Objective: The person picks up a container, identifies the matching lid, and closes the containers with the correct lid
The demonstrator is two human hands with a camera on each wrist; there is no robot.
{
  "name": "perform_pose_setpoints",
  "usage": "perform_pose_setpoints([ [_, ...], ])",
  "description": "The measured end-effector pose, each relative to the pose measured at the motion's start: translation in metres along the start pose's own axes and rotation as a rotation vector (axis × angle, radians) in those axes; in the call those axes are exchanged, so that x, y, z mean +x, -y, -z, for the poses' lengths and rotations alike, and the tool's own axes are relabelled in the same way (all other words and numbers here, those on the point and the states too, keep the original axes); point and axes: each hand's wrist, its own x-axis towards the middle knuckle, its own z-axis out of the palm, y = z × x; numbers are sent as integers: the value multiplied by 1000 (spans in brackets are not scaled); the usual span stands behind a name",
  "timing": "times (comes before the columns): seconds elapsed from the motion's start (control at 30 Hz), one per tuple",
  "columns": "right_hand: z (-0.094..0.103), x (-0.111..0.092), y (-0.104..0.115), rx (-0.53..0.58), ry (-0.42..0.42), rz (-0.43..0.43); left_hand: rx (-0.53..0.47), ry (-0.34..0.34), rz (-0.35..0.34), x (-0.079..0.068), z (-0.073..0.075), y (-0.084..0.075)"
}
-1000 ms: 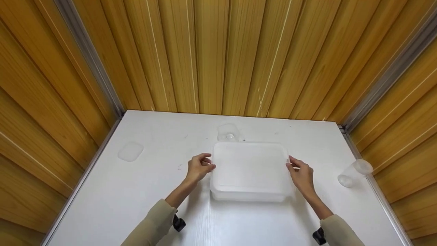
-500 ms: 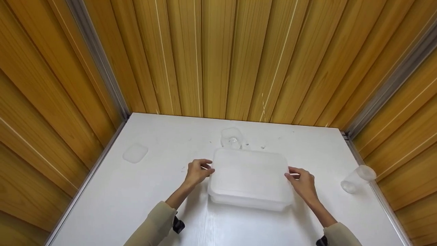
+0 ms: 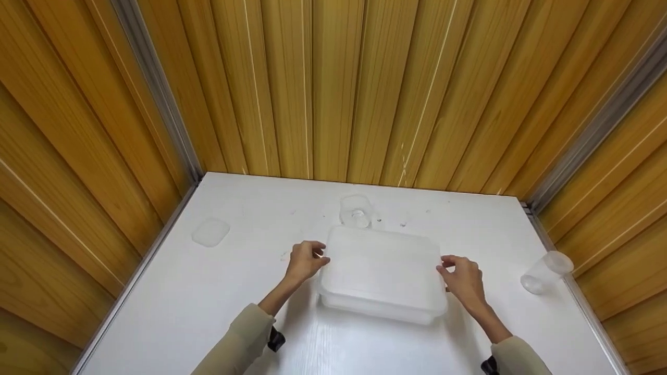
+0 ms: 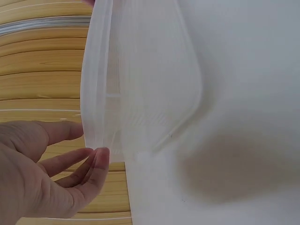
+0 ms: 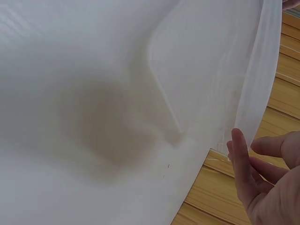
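Observation:
A translucent white storage box [image 3: 375,309] with a flat, rounded-corner lid [image 3: 383,268] stands in the middle of the white table. My left hand [image 3: 306,260] pinches the lid's left rim between thumb and fingers. On the opposite side, my right hand [image 3: 464,278] grips the right rim the same way. In the left wrist view, the fingertips [image 4: 102,157] meet the lid's edge at one corner, with the box wall [image 4: 157,65] beside it. The right wrist view has the fingers [image 5: 240,150] at the other end of that rim [image 5: 262,70].
Behind the box is a small clear container [image 3: 356,211]. A translucent rounded-square piece [image 3: 211,233] lies flat at the left. Near the right table edge is a clear cylindrical jar [image 3: 546,272]. Ribbed wood-look walls [image 3: 333,94] enclose the table [image 3: 250,291] at the back and sides.
The box and lid have come slightly toward me and turned a little clockwise, with both hands staying on the rim. The head view has also shifted slightly.

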Motion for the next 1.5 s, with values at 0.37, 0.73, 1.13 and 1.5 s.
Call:
perform_pose_setpoints([
  [0.37, 0, 2, -8, -56, -16, 8, -31, -9, -45, 4, -8, 0],
  [0.73, -1, 1, -18, 98, 10, -10, -71, 94, -74, 3, 1, 6],
  [1.13, -13, -12, -26, 255, 4, 38, -242, 89, -14, -3, 15, 17],
  [1.5, -28, -11, -27, 121, -6, 97, -269, 120, 20, -9, 11, 17],
])
